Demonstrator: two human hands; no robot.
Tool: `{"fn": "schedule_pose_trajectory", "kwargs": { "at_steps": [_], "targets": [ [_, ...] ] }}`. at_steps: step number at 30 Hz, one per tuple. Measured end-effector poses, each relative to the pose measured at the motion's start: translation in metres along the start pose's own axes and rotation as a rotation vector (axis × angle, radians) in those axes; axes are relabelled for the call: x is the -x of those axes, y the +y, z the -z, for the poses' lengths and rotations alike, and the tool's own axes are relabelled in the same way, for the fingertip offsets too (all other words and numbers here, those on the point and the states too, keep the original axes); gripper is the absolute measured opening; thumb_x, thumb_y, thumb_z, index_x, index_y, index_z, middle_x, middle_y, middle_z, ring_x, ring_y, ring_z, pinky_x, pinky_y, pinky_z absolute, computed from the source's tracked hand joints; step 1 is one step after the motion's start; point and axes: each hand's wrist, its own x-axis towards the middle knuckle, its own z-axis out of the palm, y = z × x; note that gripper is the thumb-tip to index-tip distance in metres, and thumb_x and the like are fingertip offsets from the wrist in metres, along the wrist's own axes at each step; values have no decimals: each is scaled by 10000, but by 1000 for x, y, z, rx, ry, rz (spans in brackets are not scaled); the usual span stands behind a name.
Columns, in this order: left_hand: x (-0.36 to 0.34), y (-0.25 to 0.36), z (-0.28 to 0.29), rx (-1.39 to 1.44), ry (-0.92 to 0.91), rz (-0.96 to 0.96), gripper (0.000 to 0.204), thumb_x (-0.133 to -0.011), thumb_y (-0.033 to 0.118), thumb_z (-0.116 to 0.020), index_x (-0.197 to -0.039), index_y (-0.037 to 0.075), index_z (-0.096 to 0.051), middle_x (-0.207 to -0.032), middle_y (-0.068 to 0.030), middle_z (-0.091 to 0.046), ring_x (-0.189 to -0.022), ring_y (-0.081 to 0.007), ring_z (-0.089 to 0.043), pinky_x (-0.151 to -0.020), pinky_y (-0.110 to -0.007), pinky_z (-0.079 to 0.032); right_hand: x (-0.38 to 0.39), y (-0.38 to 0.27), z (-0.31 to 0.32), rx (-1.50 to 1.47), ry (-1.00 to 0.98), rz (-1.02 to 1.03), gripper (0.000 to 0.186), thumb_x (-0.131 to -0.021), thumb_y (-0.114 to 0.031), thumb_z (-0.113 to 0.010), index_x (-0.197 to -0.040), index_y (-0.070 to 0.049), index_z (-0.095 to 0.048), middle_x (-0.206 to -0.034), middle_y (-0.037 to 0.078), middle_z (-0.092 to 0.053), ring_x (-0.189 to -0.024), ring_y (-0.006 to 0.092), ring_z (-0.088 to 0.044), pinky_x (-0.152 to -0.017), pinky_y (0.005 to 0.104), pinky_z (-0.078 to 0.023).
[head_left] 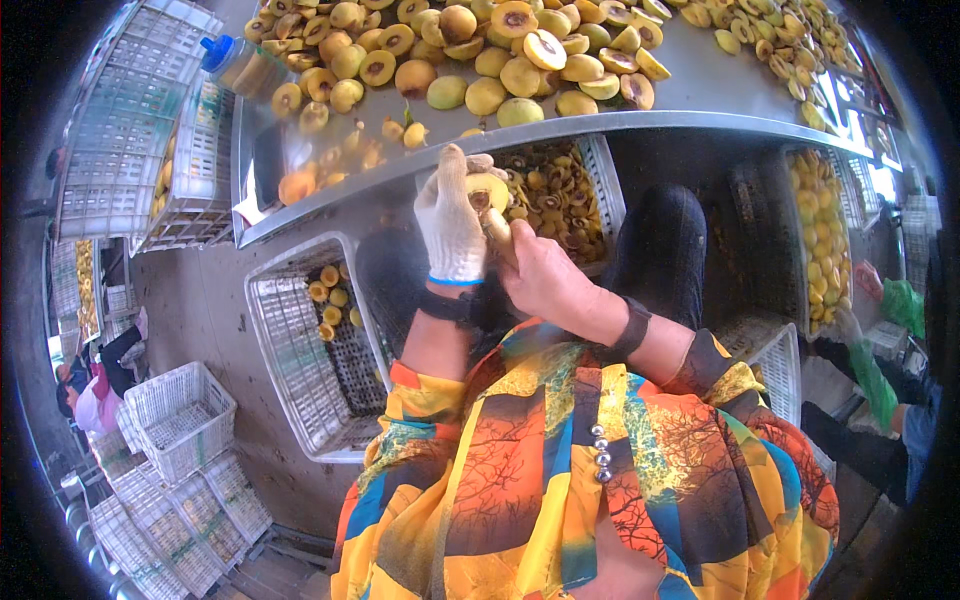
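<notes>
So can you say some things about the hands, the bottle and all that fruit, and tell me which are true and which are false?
1. The left hand holds a halved fruit. True.
2. The right hand is bare and grips a light-coloured handle. True.
3. The left hand has no glove. False: it wears a white glove.
4. Many fruit pieces lie on the metal table. True.
5. The bottle's lid is red. False: the bottle has a blue lid.

held cut fruit [485, 188]: 1 | held tool [495, 230]: 1 | glove [450, 225]: 1 | dark wristbands [632, 327]: 2 | blue-capped bottle [243, 68]: 1 | fruit pieces [485, 95] on surface [695, 85]: dozens, too crowded to count
</notes>
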Motion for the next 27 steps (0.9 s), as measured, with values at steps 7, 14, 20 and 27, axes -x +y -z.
{"fn": "schedule_pose_trajectory", "kwargs": {
  "at_steps": [7,14,20,27],
  "targets": [
    [-7,-5,8,-38,-155,78,432,-900,373,-484,-827,-40,-585,-699,-154,-624,-511,-209,-576,-487,-282,-471,-1,-8,15,-258,-270,-230,191,-799,-111,-535,-902,5,-425,-601,145,-536,-494,286,-545,-453,364,-426],
    [-2,17,8,317,42,288,413,-906,464,-417,-842,75,-538,-735,-153,-613,-532,-223,-585,-433,-281,-467,-11,20,24,-1346,-887,-356,136,-887,-148,-519,-962,-56,-455,-538,-53,-348,-365,28,-302,-330,189,-279],
    [-1,72,140,-160,237,46,314,-877,394,-501,-913,100,-608,-848,-131,-636,-729,-203,-620,-544,-237,-487,-21,37,26,-605,-649,-356,230,-840,-183,-588,-996,-52,-483,-542,18,-472,-376,116,-429,-351,244,-343],
    [-99,84,89,-1432,26,-542,420,-809,239,-580,-1174,35,-540,-1195,-139,-549,-1050,-222,-560,-911,-291,-416,-17,109,-20,466,-185,162,413,-713,-224,-667,-932,33,-430,-659,210,-586,-637,370,-598,-551,423,-475]
  ]
}}
